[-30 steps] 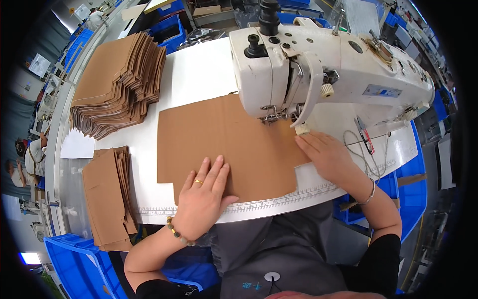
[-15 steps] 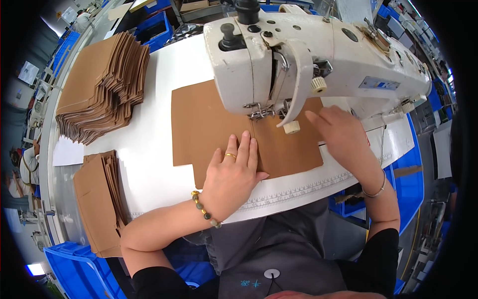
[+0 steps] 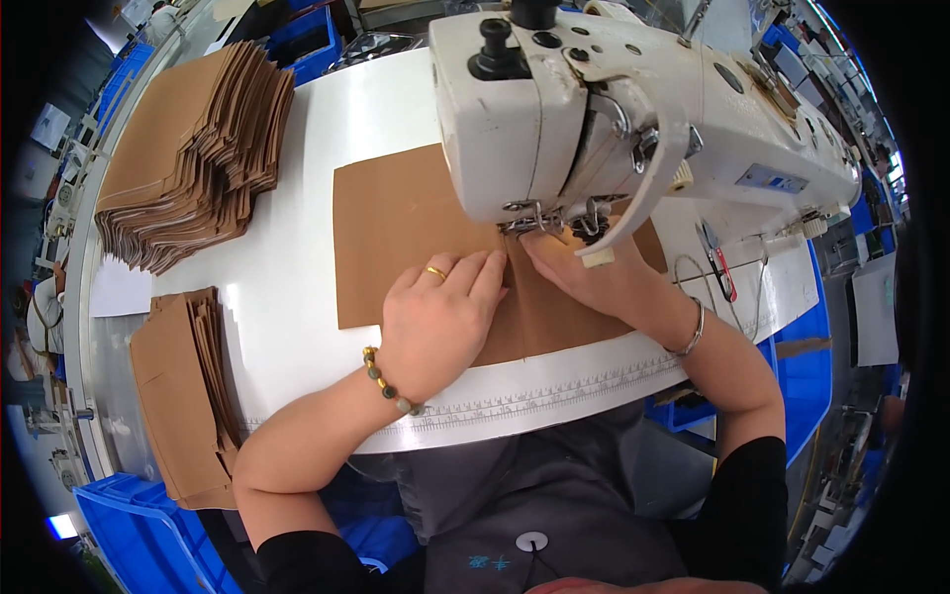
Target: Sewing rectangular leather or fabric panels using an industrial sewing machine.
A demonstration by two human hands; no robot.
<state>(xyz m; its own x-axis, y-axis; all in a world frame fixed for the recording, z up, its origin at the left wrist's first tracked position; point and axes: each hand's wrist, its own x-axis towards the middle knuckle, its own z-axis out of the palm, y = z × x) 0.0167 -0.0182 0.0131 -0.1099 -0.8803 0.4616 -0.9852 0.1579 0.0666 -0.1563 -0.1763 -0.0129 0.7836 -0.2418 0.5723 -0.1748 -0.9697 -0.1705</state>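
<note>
A flat brown panel (image 3: 396, 213) of leather-like material lies under the head of a white sewing machine (image 3: 500, 148), a seam line running toward me from the presser foot (image 3: 524, 226). My left hand (image 3: 438, 307) is on the panel left of the seam, fingers bent and held together, thumb tip showing below them; it looks closed on the material. From the right, my right hand (image 3: 594, 272) reaches in with its fingertips at the seam just before the presser foot. Its fingers are pressed together on the panel, partly hidden by the machine's guard.
A tall stack of brown panels (image 3: 163, 129) stands at the far left, with a smaller stack (image 3: 178, 396) nearer me. Red-handled snips (image 3: 725, 272) lie right of the machine. A printed ruler (image 3: 534, 381) runs along the table's front edge. Blue bins (image 3: 148, 540) sit below.
My right hand has moved left, from the panel's right side to the seam by the presser foot. My left hand's fingers, stretched flat before, are now bent. The snips have come into sight.
</note>
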